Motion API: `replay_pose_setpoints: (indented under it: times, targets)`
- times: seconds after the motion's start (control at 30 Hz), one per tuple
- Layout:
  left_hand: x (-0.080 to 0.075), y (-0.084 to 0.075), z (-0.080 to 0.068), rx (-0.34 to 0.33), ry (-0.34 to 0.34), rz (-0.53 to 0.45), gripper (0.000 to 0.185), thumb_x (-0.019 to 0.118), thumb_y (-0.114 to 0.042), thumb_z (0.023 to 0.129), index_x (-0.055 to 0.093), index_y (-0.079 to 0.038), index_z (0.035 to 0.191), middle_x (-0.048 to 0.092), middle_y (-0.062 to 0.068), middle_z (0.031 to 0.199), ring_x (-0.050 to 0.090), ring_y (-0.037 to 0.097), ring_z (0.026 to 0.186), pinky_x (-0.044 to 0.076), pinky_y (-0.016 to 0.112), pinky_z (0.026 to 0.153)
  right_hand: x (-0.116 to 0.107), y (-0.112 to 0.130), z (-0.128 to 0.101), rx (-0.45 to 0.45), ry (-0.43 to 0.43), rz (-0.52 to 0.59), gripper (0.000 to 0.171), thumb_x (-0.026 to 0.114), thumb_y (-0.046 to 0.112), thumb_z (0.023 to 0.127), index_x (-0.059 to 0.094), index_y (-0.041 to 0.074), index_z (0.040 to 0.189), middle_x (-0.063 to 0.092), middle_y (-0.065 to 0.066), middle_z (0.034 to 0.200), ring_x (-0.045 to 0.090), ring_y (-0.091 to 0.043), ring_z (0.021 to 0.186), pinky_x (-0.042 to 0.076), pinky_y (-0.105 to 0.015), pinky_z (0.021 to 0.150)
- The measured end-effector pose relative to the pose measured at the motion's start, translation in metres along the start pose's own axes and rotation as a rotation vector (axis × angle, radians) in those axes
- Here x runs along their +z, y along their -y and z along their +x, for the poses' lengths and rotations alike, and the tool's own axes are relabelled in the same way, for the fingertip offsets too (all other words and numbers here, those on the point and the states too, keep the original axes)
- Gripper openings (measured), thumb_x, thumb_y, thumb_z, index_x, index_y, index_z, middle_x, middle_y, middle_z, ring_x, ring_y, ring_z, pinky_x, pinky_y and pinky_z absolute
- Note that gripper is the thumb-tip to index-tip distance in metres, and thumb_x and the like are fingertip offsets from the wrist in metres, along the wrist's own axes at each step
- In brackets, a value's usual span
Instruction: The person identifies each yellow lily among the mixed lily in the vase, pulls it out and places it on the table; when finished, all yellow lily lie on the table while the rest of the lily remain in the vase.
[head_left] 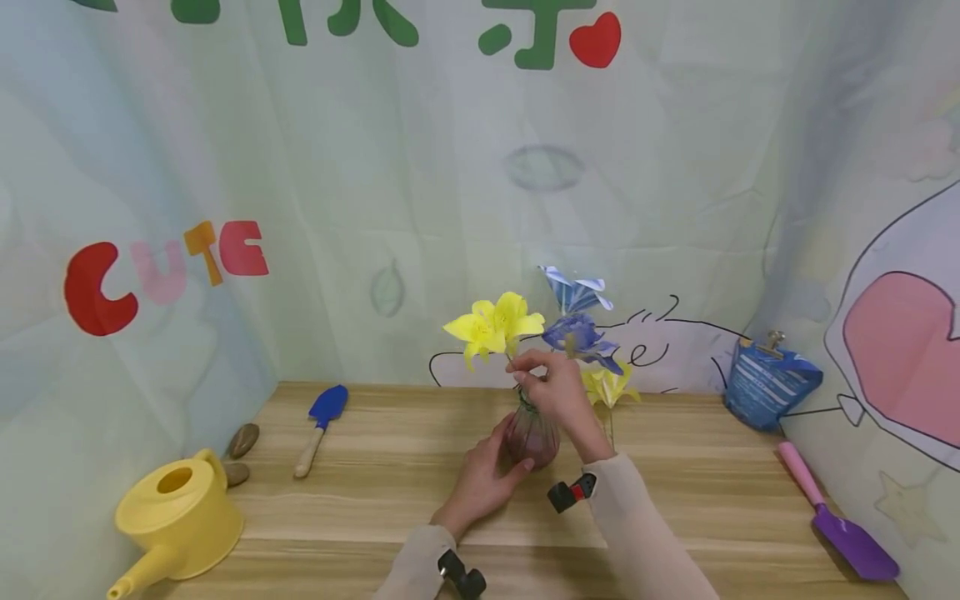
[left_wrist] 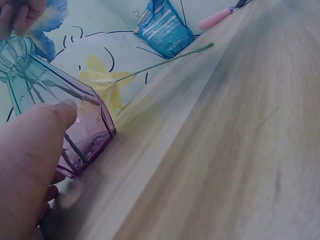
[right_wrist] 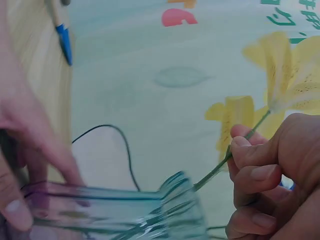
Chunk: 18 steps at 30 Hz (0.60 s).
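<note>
Left hand (head_left: pixel 480 479) grips glass vase (head_left: pixel 529 433); right hand (head_left: pixel 558 392) pinches yellow flower (head_left: pixel 493 323) stem.

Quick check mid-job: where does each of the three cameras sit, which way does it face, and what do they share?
Head: above, looking forward and down at the table; both hands on the vase.
Left wrist: low by the tabletop, facing the vase; left hand holds it.
Right wrist: beside the vase mouth; right hand pinches a yellow flower stem.
All three share the vase.
</note>
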<state>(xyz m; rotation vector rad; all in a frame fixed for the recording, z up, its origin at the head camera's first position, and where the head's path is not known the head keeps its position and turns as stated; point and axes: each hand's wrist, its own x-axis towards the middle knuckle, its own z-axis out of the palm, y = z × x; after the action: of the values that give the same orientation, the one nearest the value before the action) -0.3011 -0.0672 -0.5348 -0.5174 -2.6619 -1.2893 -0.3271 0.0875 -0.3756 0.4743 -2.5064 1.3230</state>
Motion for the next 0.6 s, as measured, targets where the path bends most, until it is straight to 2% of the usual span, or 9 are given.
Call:
replay_pose_setpoints:
  times: [0.17, 0.3, 0.6]
  targets:
    - [0.0, 0.001, 0.0, -0.006, 0.002, 0.011, 0.082, 0.065, -0.052, 0.103, 0.032, -0.016, 0.169, 0.051, 0.017, 0.166, 0.053, 0.043, 0.15, 0.038, 0.071, 0.123, -0.01, 0.011, 0.004, 0.008, -0.053, 0.038, 0.016, 0.072, 0.006, 0.1, 0.083, 0.009, 0.111, 0.081, -0.012, 0.11, 0.072, -0.029, 0.11, 0.064, -0.052, 0.095]
    - [0.001, 0.0, -0.002, -0.019, 0.008, 0.002, 0.083, 0.066, -0.052, 0.103, 0.031, -0.017, 0.17, 0.049, 0.016, 0.168, 0.051, 0.043, 0.152, 0.035, 0.073, 0.124, -0.02, 0.021, 0.008, 0.027, -0.063, 0.035, 0.019, 0.072, 0.009, 0.101, 0.082, 0.01, 0.117, 0.081, -0.012, 0.116, 0.072, -0.03, 0.115, 0.062, -0.056, 0.101]
    - [0.0, 0.0, -0.001, 0.001, -0.002, 0.003, 0.083, 0.064, -0.053, 0.103, 0.033, -0.013, 0.169, 0.049, 0.018, 0.167, 0.051, 0.043, 0.152, 0.037, 0.071, 0.124, -0.042, 0.039, 0.012, 0.035, -0.106, 0.138, 0.021, 0.07, 0.013, 0.103, 0.082, 0.012, 0.121, 0.078, -0.011, 0.127, 0.07, -0.03, 0.121, 0.06, -0.055, 0.108]
